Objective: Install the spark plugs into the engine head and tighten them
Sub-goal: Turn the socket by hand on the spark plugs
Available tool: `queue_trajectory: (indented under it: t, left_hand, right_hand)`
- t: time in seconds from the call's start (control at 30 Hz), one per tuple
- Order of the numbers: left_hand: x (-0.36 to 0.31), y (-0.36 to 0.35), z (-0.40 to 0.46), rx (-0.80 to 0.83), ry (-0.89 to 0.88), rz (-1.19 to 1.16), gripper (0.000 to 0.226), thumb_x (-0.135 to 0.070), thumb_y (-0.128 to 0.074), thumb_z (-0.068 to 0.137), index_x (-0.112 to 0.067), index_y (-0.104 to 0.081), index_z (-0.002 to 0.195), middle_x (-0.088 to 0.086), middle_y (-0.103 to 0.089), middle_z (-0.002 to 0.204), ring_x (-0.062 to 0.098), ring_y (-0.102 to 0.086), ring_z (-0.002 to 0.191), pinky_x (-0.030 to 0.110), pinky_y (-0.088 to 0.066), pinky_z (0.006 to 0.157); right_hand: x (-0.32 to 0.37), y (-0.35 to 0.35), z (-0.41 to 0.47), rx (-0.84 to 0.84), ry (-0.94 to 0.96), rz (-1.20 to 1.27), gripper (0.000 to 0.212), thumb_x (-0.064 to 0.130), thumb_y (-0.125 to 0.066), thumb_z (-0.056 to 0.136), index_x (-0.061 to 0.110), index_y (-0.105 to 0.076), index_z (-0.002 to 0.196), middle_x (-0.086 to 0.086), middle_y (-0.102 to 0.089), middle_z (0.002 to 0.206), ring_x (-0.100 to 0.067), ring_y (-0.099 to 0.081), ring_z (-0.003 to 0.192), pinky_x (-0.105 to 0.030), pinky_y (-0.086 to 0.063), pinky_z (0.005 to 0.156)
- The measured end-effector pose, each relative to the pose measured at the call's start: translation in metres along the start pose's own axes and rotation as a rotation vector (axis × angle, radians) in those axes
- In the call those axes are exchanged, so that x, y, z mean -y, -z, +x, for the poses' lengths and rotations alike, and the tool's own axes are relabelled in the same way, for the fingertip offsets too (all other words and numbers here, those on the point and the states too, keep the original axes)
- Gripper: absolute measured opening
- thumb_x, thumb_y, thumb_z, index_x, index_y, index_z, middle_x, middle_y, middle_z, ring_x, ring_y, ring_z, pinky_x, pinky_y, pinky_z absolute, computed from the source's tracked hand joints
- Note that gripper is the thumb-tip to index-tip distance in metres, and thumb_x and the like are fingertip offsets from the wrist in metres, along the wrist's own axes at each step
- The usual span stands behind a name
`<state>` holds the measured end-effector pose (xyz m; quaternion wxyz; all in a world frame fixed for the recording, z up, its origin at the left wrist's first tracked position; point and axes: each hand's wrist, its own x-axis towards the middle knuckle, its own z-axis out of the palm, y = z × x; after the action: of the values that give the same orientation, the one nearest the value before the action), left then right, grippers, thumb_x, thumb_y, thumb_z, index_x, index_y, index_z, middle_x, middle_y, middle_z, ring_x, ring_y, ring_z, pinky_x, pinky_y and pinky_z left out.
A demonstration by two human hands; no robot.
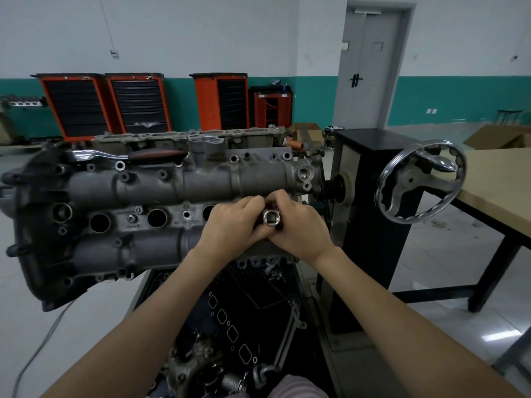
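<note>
While both hands meet over the right end of the engine head [161, 193], they hold a silver socket [271, 218] between them, its open end facing the camera. The left hand [230, 225] curls its fingers around the socket's left side; the right hand [298, 225] wraps it from the right. A ratchet [129, 155] lies along the head's far edge.

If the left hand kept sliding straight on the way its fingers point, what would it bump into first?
Almost at once, the right hand: the left hand points rightward, and both already hold the socket between them. Depth is hard to judge.
</note>
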<state>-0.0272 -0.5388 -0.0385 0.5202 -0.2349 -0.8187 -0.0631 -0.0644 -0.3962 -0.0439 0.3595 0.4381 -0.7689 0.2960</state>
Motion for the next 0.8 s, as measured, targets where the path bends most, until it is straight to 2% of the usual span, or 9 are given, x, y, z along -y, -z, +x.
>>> queue_trajectory:
  t: [0.07,0.13,0.33,0.4,0.5,0.6,0.7,0.8]
  left_hand:
    - [-0.0020,0.0003,0.0010,0.007,0.045,0.012,0.027,-0.026,-0.048,0.081,-0.005,-0.047,0.064,0.006,-0.047,0.054,0.023,-0.042,0.034,0.018,-0.022,0.041]
    - [-0.0036,0.0002,0.0016,0.013,0.066,0.026,0.026,-0.027,-0.047,0.079,-0.005,-0.048,0.066,0.006,-0.048,0.057,0.023,-0.042,0.035,0.017,-0.021,0.041]
    - [-0.0015,-0.0003,0.0004,-0.010,0.035,0.010,0.031,-0.030,-0.054,0.078,-0.009,-0.045,0.058,0.002,-0.046,0.050,0.018,-0.041,0.037,0.017,-0.022,0.042]
    - [-0.0010,-0.0011,-0.0005,-0.012,0.032,0.016,0.033,-0.030,-0.054,0.079,-0.009,-0.044,0.056,0.001,-0.046,0.049,0.017,-0.041,0.037,0.017,-0.022,0.042]
    - [-0.0014,-0.0016,0.0000,-0.017,0.011,0.020,0.032,-0.029,-0.053,0.080,-0.008,-0.044,0.057,0.002,-0.045,0.050,0.018,-0.039,0.036,0.017,-0.020,0.042]
    - [-0.0017,-0.0012,0.0008,-0.003,-0.012,0.024,0.026,-0.028,-0.050,0.079,-0.008,-0.044,0.064,0.004,-0.046,0.054,0.020,-0.040,0.035,0.016,-0.019,0.043]
    - [-0.0020,-0.0010,0.0008,0.005,0.006,0.031,0.020,-0.030,-0.046,0.080,-0.013,-0.036,0.076,0.007,-0.048,0.060,0.021,-0.041,0.036,0.017,-0.020,0.041]
    - [-0.0025,-0.0018,0.0001,0.006,0.012,0.042,0.021,-0.030,-0.047,0.080,-0.012,-0.038,0.075,0.006,-0.047,0.059,0.022,-0.042,0.037,0.018,-0.020,0.042]
  right_hand:
    - [0.0001,0.0012,-0.0002,0.016,0.007,0.010,0.032,0.015,-0.069,0.074,-0.001,-0.056,0.099,-0.011,-0.066,0.074,-0.031,-0.062,0.056,-0.036,-0.048,0.043]
    - [0.0002,0.0021,0.0002,0.020,0.017,0.006,0.034,0.013,-0.068,0.071,-0.001,-0.056,0.100,-0.010,-0.066,0.075,-0.031,-0.063,0.058,-0.036,-0.049,0.044]
    - [0.0004,0.0020,0.0012,0.033,0.010,-0.046,0.017,0.001,-0.068,0.072,-0.003,-0.052,0.079,-0.010,-0.058,0.060,-0.029,-0.054,0.045,-0.028,-0.039,0.038]
    - [0.0004,0.0014,0.0014,0.003,-0.002,-0.058,0.019,-0.003,-0.068,0.071,-0.001,-0.049,0.073,-0.009,-0.054,0.055,-0.025,-0.051,0.042,-0.023,-0.033,0.038]
    - [0.0008,0.0007,0.0015,-0.022,-0.005,-0.060,0.021,-0.003,-0.069,0.071,0.000,-0.049,0.071,-0.009,-0.052,0.053,-0.025,-0.049,0.041,-0.022,-0.030,0.039]
    - [0.0010,0.0003,0.0009,-0.017,-0.038,-0.032,0.019,0.006,-0.069,0.073,-0.001,-0.055,0.085,-0.009,-0.061,0.061,-0.028,-0.058,0.049,-0.026,-0.038,0.041]
    - [0.0010,0.0012,-0.0003,0.017,-0.012,-0.010,0.037,0.014,-0.071,0.071,0.001,-0.058,0.103,-0.008,-0.067,0.077,-0.027,-0.064,0.062,-0.030,-0.048,0.047]
    - [0.0006,0.0021,-0.0010,0.053,0.042,-0.013,0.029,0.007,-0.067,0.069,0.000,-0.061,0.096,-0.009,-0.066,0.076,-0.030,-0.062,0.061,-0.033,-0.048,0.046]
